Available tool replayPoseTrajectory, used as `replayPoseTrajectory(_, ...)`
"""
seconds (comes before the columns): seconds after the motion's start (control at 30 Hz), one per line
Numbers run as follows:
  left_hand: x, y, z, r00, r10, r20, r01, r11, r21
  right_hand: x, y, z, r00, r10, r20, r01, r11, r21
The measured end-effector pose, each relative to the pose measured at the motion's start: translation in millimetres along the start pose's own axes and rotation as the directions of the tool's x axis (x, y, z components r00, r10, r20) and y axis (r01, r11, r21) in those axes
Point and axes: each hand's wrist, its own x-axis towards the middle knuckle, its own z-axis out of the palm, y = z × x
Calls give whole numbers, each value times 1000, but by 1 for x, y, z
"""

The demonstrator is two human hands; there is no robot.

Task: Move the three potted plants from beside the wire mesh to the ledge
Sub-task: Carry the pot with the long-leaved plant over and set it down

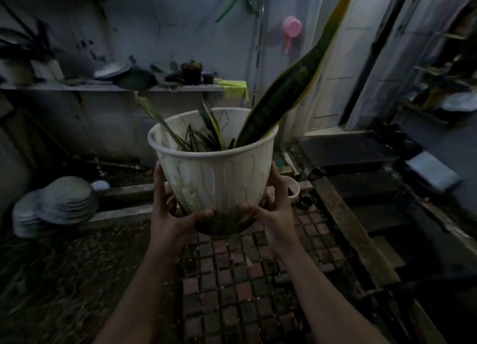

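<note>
The fingers [161, 186] of the left hand [169, 214] run up the left wall of a white plastic plant pot [216, 173], with the thumb curled under its dirty base. The right hand [277, 209] mirrors this: its fingers lie up the right wall and its thumb presses in near the bottom. Both hands are closed around the pot and carry it in the air, upright, above a floor of small reddish paving bricks [232, 279].

Inside the pot stands a snake plant [291, 85]. One long dark green leaf with yellow edges rises from the right of the pot and leans up and to the right, well past the rim. Shorter leaves sit in the middle, and one pale, dried leaf sticks out over the left rim. The soil itself is hidden by the wall of the pot.

Just behind the right hand, on the ground, sits a smaller pale pot [293, 188], with dark matter in it; I cannot tell what it is. Farther back, a grey ledge [77, 87] runs along the wall. On it stand a dark pot [191, 71], a tilted plate or lid [111, 70] and some blurred dark items, with a yellow-green cloth [235, 88] hanging over its right end. A pink dipper [291, 32] hangs on the wall. Low at the left lies a stack of pale round lids or plates [59, 204].
</note>
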Motion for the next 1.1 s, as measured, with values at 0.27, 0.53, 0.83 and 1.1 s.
replayPoseTrajectory(0.27, 140, -58, 9, 1000, -30, 5, 29, 995, 90, 135, 62, -14, 996, 75, -44, -77, 996, -35)
replayPoseTrajectory(0.53, 253, -141, 49, 993, -70, -93, 81, 988, 128, 281, 136, -69, 985, 170, 32, -166, 982, -93)
replayPoseTrajectory(0.83, 369, -324, 72, 988, -100, -121, 128, 960, 249, 420, 302, -138, 960, 263, 92, -255, 963, -91)
replayPoseTrajectory(1.1, 400, -640, 45, 991, -121, -64, 132, 964, 232, 447, 599, -207, 987, 147, 70, -140, 986, -92)
